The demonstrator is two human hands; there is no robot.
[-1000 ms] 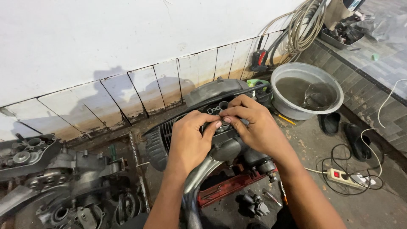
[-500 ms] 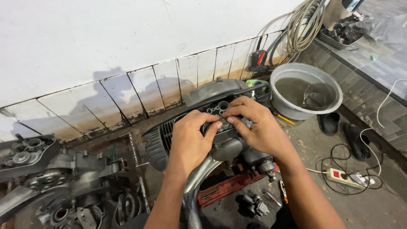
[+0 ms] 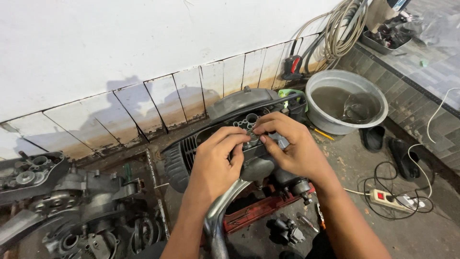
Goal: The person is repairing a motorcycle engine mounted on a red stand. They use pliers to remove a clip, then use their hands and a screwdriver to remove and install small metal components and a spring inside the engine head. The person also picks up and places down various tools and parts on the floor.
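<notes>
A dark grey motorcycle engine (image 3: 230,115) with cooling fins sits on the floor against the wall. My left hand (image 3: 213,165) and my right hand (image 3: 292,144) rest on top of it, fingertips meeting over a small round metal part (image 3: 251,137) beside a cluster of holes in the casing. Both hands pinch at that part; the fingers hide most of it. A curved chrome exhaust pipe (image 3: 220,216) runs down from the engine between my forearms.
Dismantled engine casings and gears (image 3: 62,206) lie at the left. A metal basin (image 3: 345,100) with murky water and a ladle stands at the right, near black sandals (image 3: 388,144) and a white power strip (image 3: 385,197). A red frame (image 3: 258,211) lies under the engine. Coiled hoses (image 3: 340,29) hang on the wall.
My fingers have shifted slightly on the top of the engine, and the fingertips of both hands now pinch closer together over the small part.
</notes>
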